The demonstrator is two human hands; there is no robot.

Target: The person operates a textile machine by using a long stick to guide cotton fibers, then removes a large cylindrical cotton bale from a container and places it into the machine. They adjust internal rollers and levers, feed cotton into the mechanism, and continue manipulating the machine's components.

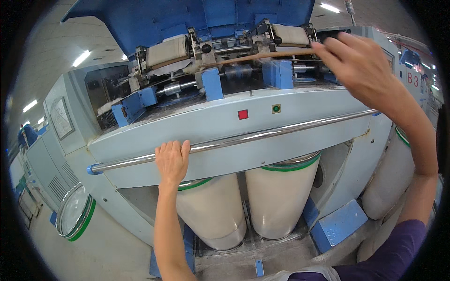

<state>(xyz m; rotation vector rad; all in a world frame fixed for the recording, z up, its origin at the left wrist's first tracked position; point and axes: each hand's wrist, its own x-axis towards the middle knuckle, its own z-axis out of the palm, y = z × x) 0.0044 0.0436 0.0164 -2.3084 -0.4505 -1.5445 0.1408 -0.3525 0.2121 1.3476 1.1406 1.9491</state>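
Observation:
My left hand (pixel 172 161) is wrapped round a polished metal rail (pixel 262 135) along the front of a pale machine (pixel 197 125). Raised at the upper right, my right hand (pixel 363 68) pinches the end of a long, thin wooden stick (pixel 262 55). The stick reaches leftward across the machine's exposed rollers (pixel 176 88), and pale fluff shows near its far end. Behind it sit two cream-coloured padded blocks (pixel 166 50) in metal mounts. Parts of the mechanism under the stick are dark and hard to make out.
A blue cover (pixel 197 16) stands raised above the mechanism. On the front panel are a red button (pixel 243 114) and a green button (pixel 276 108). Two tall cream cans (pixel 211 206) with green rims stand below; another can (pixel 75 213) is at left. A blue step (pixel 338 225) lies lower right.

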